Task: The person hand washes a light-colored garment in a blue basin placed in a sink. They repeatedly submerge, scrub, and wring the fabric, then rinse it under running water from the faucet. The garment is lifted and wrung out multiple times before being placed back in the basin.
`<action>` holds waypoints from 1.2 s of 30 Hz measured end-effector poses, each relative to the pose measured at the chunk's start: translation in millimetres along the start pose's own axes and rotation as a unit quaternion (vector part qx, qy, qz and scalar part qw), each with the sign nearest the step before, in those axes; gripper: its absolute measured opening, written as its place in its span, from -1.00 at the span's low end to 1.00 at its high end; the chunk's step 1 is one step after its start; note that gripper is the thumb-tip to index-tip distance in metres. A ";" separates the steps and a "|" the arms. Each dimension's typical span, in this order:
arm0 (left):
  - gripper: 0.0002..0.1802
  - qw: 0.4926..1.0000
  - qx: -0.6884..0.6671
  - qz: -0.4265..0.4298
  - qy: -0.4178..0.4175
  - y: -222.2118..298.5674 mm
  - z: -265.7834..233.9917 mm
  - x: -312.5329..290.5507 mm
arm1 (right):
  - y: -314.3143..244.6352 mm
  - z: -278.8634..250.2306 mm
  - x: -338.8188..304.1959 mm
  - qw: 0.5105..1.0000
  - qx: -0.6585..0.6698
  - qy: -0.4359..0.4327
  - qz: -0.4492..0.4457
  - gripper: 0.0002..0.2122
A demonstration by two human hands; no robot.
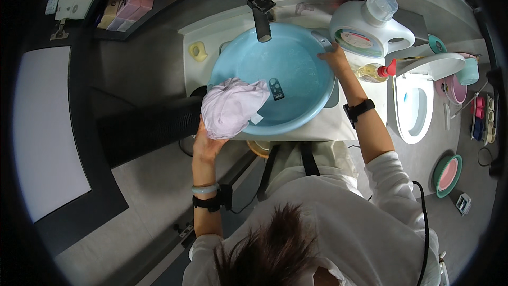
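Note:
A light blue basin (309,107) stands on the white washstand under a dark faucet (261,24), and clear water seems to lie in it. Bunched up at the basin's near-left rim is a pale pink cloth garment (230,107) with a small white tag. My left hand (209,144) is closed around its underside, the fingers partly hidden by the fabric. At the far-right rim my right hand (336,59) grips the basin's edge by its handle. A dark rectangular mark with round spots (276,89) shows on the basin's bottom.
Right of the basin stand a large white detergent jug (355,24) and a bottle with a red top (373,72). A yellow soap dish (198,51) sits left on the washstand. Farther right are an open toilet (414,108) and a green-and-pink basin (448,175). A dark shelf edge (174,9) juts out upper left.

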State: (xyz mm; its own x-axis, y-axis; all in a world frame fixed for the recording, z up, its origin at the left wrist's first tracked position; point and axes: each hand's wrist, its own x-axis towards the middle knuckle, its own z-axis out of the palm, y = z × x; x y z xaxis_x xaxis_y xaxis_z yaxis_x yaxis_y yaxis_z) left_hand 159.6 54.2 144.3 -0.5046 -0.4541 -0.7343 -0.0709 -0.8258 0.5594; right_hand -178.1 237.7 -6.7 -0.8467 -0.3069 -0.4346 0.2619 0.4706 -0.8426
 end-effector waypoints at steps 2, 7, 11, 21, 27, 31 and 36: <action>-0.43 0.998 -0.010 -0.012 -0.057 -2.0 0.5 6.1 | 1.6 -5.7 -0.3 0.995 0.053 -0.065 0.045 -0.39; -0.43 0.999 -0.018 -0.010 -0.046 1.6 4.7 3.9 | 6.1 -14.2 -38.6 0.993 0.103 -0.049 0.040 -0.58; -0.44 0.994 -0.091 -0.050 -0.020 15.8 5.4 -25.6 | 11.2 -18.2 -82.8 0.983 0.167 -0.058 0.051 -0.58; -0.51 0.980 -0.026 0.137 0.144 62.4 36.8 -128.6 | 8.9 -9.4 -150.5 0.944 0.277 -0.139 0.112 -0.57; -0.53 0.972 -0.006 0.184 0.147 67.5 46.3 -159.0 | 10.0 3.9 -172.8 0.932 0.296 -0.172 0.118 -0.58; -0.53 0.974 -0.006 0.179 0.138 71.8 41.5 -161.4 | 5.2 7.3 -181.9 0.923 0.314 -0.180 0.134 -0.61; -0.54 0.972 0.014 0.207 0.107 77.4 41.8 -158.8 | -3.4 3.1 -185.7 0.924 0.300 -0.194 0.139 -0.55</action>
State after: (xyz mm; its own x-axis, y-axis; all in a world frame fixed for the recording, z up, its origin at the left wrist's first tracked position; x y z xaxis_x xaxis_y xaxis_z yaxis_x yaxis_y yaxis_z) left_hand 198.3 76.4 320.3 -0.3041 -0.8078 -0.5050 0.0760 -0.5490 0.8324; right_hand -20.3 290.5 75.9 -0.5095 -0.5705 -0.6442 0.7521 0.0685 -0.6555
